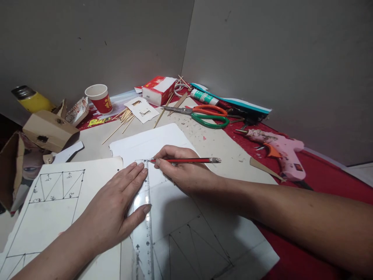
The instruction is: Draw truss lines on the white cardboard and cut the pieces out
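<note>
My right hand (186, 167) pinches a red and black pencil (190, 160), its tip at the upper end of a clear ruler (148, 233). Flat on the ruler lies my left hand (116, 202), fingers stretched out and thumb apart along the ruler's edge. Beneath the ruler is a white sheet (175, 202) with pencilled straight lines and triangles, partly in shadow. To the left, a second sheet (58, 221) carries a similar drawing with darker lines, dots and handwritten marks; my left forearm covers part of it.
Scissors (192, 112) with orange and green handles lie beyond the paper. A pink glue gun (276, 149) rests at right. Behind stand a paper cup (99, 99), red-and-white box (159, 90), thin sticks (124, 118) and glue tube (204, 96). Cut cardboard (49, 130) and a yellow bottle (35, 101) are at left.
</note>
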Available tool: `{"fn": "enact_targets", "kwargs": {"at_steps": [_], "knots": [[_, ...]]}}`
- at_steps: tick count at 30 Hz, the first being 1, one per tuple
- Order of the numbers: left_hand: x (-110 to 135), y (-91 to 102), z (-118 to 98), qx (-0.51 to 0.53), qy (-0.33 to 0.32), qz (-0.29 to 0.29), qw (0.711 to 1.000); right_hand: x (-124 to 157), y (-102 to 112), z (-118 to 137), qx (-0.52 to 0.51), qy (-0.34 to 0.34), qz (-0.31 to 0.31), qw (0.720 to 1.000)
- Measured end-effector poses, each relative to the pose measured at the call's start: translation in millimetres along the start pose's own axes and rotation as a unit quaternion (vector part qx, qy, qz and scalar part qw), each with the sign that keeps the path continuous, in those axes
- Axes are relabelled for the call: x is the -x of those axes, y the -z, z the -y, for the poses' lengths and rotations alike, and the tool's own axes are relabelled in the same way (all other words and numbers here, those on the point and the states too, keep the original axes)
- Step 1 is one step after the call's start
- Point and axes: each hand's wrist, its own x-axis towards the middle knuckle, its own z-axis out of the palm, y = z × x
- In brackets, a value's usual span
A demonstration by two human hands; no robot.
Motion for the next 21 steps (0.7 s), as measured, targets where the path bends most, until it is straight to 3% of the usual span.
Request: {"fn": "enact_targets", "kwargs": {"at_steps": [21], "knots": [[1.1,1.5,0.4,-0.002,-0.006,0.004,1.0,1.6,1.0,0.6,0.01,0.045,0.013,0.999]]}}
